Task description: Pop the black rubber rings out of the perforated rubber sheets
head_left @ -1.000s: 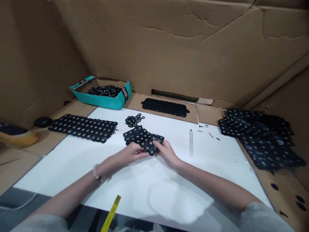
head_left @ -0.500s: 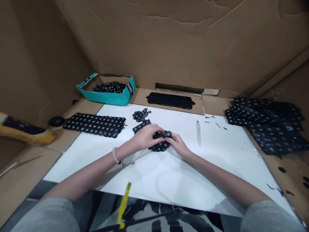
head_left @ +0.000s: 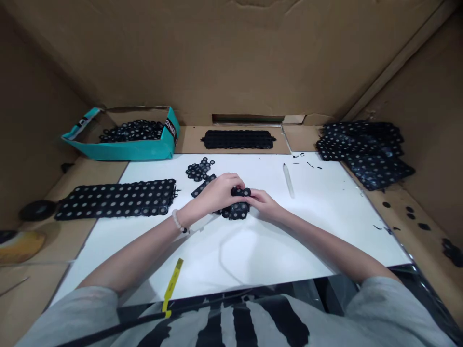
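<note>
My left hand [head_left: 217, 193] curls over a small black perforated sheet [head_left: 235, 210] lying near the middle of the white board [head_left: 325, 221], its fingers pressed on the sheet's top. From the right, my right hand [head_left: 263, 202] pinches the same sheet at its edge. A loose pile of small black rings [head_left: 198, 169] lies just beyond my left hand. A white pen-like stick [head_left: 288, 180] rests on the board to the right of my hands.
A teal box [head_left: 126, 149] holding black rings stands at the back left. A long perforated strip [head_left: 115, 198] lies left of the board, a black strip [head_left: 238, 139] at the back, stacked perforated sheets [head_left: 361, 149] at the right. Cardboard walls enclose the space.
My left hand moved from the sheet's near edge to cover its top, and the sheet has bunched up between both hands. The head camera has tilted down and shifted.
</note>
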`<state>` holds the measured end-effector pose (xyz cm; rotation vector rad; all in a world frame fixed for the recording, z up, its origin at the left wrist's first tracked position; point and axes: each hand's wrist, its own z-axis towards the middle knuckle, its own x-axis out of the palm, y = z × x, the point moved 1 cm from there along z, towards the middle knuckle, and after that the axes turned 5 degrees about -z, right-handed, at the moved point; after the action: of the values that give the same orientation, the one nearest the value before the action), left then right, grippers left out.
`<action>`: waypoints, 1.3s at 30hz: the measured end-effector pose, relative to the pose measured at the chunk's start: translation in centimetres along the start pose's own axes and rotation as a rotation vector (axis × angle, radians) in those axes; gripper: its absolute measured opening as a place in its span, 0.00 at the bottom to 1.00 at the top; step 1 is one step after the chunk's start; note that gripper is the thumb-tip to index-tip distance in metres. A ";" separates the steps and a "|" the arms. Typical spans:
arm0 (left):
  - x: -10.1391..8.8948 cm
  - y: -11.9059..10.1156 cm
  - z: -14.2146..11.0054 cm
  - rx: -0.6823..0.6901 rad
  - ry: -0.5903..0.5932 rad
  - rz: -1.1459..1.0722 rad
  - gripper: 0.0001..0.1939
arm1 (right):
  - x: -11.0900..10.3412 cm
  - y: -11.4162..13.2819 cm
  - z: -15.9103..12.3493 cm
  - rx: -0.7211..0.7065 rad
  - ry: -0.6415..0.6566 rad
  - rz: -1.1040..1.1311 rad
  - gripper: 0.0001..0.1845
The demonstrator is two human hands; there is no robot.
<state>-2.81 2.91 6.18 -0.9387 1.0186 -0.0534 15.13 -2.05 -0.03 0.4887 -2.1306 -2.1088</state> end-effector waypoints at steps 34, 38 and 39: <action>-1.4 4.8 -4.0 -0.115 -0.531 0.313 0.12 | -0.2 0.0 -1.4 0.305 -0.001 0.477 0.17; 1.9 1.0 -3.6 0.051 -0.267 0.127 0.15 | -0.1 -0.2 -1.6 0.260 0.035 0.483 0.17; 2.5 0.5 -3.6 0.045 -0.258 0.108 0.16 | -0.1 -0.2 -1.7 0.239 0.034 0.461 0.18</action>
<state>-4.27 -0.18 3.38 -0.8244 0.8234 0.1316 15.73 -3.60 -0.18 0.0380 -2.2199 -1.6000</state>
